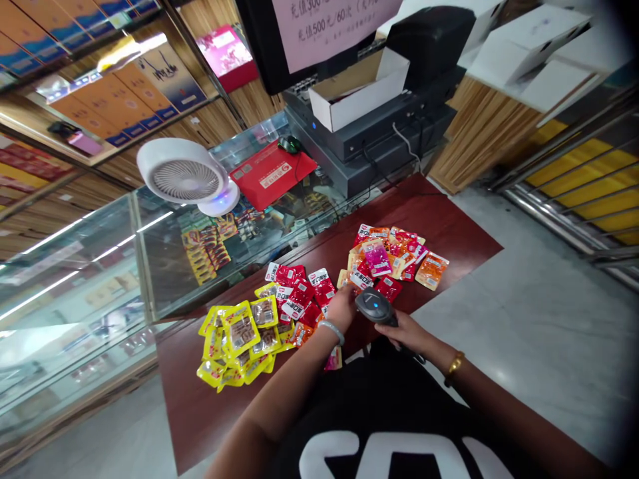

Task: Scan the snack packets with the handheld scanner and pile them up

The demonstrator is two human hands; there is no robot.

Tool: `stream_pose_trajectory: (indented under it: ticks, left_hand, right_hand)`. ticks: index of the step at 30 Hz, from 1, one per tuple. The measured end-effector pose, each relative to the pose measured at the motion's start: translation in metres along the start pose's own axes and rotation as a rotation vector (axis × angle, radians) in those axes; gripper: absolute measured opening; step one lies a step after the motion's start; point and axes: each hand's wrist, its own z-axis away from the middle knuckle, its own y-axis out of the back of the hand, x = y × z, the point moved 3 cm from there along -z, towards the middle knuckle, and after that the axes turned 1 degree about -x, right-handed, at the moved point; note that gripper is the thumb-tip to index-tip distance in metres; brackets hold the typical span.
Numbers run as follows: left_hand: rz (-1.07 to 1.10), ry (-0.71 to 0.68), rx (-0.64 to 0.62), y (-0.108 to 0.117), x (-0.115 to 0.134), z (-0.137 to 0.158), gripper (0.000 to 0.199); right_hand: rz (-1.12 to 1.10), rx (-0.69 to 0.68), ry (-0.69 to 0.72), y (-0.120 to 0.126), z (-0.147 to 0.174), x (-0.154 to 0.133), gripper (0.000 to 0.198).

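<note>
My right hand (403,330) is wrapped round the handle of a dark grey barcode scanner (374,305), whose blue light is lit. My left hand (342,307) is closed at the edge of a red snack packet (361,279) with a white label; the scanner head is close beside it. Just beyond lies a mixed pile of red, orange and pink snack packets (378,256). To the left of my left hand are more red packets (298,297) and a heap of yellow packets (241,330). Packets under my left forearm are partly hidden.
The packets lie on a dark red tabletop (182,426) against a glass display counter (164,259). On the counter stand a white fan (187,174), a red mat (267,183) with a mouse (289,144), and a till (344,156) bearing a white box (349,110). Metal railings (554,216) are at right.
</note>
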Motion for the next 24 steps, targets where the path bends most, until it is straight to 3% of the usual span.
stream_pose_trajectory:
  ticks: [2,5,8,16,24]
  left_hand:
    - [-0.135,0.042,0.11,0.02,-0.016,0.011,0.025]
    - [-0.437,0.152,0.279,0.046,-0.038,0.022,0.047]
    - [-0.589,0.153,0.314,0.062,-0.048,0.017,0.07]
    - [-0.723,0.089,0.129,0.094,-0.043,-0.033,0.074]
    - [-0.623,0.176,0.024,0.101,-0.05,-0.022,0.048]
  right_hand:
    - [-0.008,-0.034,0.003,-0.007,-0.005,0.001,0.044]
    - [-0.031,-0.082,-0.006,-0.017,-0.012,-0.001,0.047]
    - [-0.034,-0.113,-0.023,-0.025,-0.016,-0.005,0.051]
    - [-0.011,-0.11,-0.078,-0.029,-0.017,-0.009,0.05]
    - [-0.018,-0.105,-0.075,-0.028,-0.023,-0.002,0.048]
